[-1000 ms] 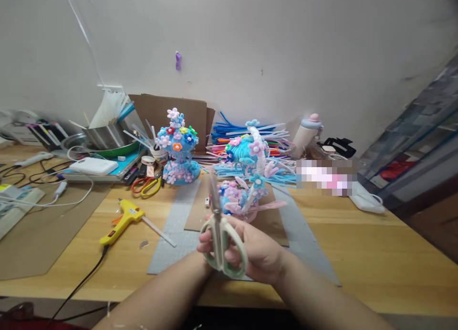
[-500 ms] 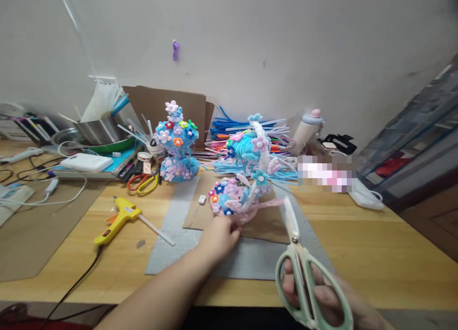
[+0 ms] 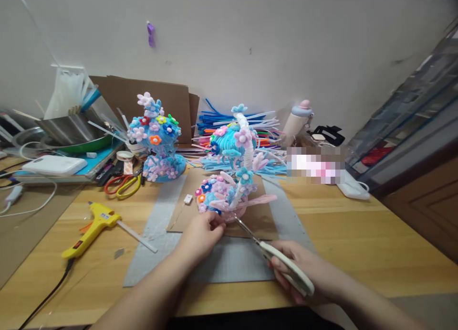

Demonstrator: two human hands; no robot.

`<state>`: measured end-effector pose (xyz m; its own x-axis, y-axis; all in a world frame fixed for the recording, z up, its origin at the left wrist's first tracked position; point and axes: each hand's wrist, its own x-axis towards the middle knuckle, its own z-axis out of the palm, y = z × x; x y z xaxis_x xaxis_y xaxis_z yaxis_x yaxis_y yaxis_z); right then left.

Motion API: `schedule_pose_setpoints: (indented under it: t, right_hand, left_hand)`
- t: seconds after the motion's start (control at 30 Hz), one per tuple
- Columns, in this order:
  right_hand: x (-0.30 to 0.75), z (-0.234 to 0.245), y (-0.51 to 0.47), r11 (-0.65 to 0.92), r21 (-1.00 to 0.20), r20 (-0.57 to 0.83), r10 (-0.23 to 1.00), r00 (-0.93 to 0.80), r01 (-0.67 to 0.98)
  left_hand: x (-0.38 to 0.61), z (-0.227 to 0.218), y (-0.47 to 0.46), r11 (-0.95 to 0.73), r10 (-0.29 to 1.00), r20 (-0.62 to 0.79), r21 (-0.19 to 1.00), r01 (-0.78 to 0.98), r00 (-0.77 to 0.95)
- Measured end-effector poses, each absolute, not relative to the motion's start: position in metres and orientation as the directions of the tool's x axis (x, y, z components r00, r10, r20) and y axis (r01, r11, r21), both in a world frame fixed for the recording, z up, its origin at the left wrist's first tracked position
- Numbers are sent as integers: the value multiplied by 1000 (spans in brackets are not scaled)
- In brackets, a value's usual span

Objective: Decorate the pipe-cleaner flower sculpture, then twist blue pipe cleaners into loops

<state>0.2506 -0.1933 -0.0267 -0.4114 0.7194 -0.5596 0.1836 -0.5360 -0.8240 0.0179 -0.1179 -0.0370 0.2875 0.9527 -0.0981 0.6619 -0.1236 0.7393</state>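
Observation:
A pipe-cleaner flower ornament [image 3: 219,192] stands on a piece of cardboard, with a round flower-covered base, a white curved stem and a blue cap hanging from it. My left hand [image 3: 203,235] is closed at the front left edge of its pink base rim, the fingertips partly hidden. In my right hand [image 3: 298,265] are pale green-handled scissors [image 3: 282,260], seen edge-on, their blade tips touching or very near the front of the rim. A pink fuzzy strip [image 3: 263,200] sticks out to the right of the base. A small white box [image 3: 188,199] on a thin wire lies left.
A yellow glue gun [image 3: 91,227] with a glue stick lies at left, its cord trailing off. Behind stand a second blue flower ornament [image 3: 154,132], red-and-yellow scissors [image 3: 123,185], bundled pipe cleaners [image 3: 238,117] and a bottle [image 3: 297,122]. A grey mat [image 3: 229,268] lies under the cardboard [image 3: 265,227].
My right hand has brought the scissors left and down to the base's rim, turning them from upright to edge-on. My left hand stays at the base. The whole view has shifted somewhat.

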Motion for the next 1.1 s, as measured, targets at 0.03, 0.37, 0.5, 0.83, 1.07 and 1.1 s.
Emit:
schedule_pose_setpoints:
  t: [0.03, 0.37, 0.5, 0.83, 1.07, 1.1]
  right_hand:
    - [248, -27, -191, -544, -814, -574, 698, -427, 205]
    - [240, -35, -184, -571, -789, -605, 661, -444, 226]
    - [238, -34, -183, -550, -806, -586, 685, -433, 219]
    - [236, -40, -182, -537, -812, -580, 693, -429, 231]
    - [233, -41, -184, -541, -815, -575, 707, -412, 209]
    - [232, -41, -184, -543, -813, -577, 708, -407, 209]
  left_hand:
    - [18, -37, -117, -117, 954, -101, 739, 664, 281]
    - [16, -34, -113, -83, 953, -136, 743, 665, 270]
    - [16, -35, -114, -80, 955, -134, 743, 664, 265]
    - [15, -38, -113, -92, 950, -133, 742, 664, 281]
    - [18, -37, -117, -187, 954, -40, 698, 692, 298]
    - [19, -37, -118, -209, 953, -26, 667, 715, 303]
